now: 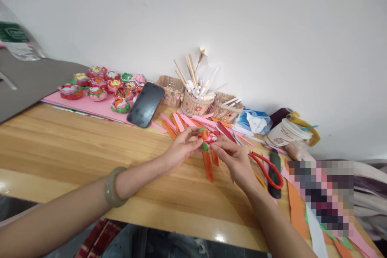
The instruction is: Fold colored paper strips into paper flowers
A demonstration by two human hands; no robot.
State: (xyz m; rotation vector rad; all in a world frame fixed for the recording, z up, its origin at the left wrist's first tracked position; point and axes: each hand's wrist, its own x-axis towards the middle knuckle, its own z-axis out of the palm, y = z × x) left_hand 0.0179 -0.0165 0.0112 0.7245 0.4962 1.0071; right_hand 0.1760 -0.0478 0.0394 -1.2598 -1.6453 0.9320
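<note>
Over a wooden table (136, 159), the left hand (184, 145) closes its grip on one side of a small paper flower (206, 135); the right hand (234, 157) pinches the other, fingertips only, probably to spare the folds. Red-handled scissors (281, 179) lie beside the right hand, seemingly for easy reach. Just beyond are loose paper strips (179, 123). Farther back, similar flowers (98, 93) sit apart on a pink sheet (90, 107), perhaps to avoid crushing. Near the wall, a basket (196, 106) holds sticks (191, 70) upright.
</note>
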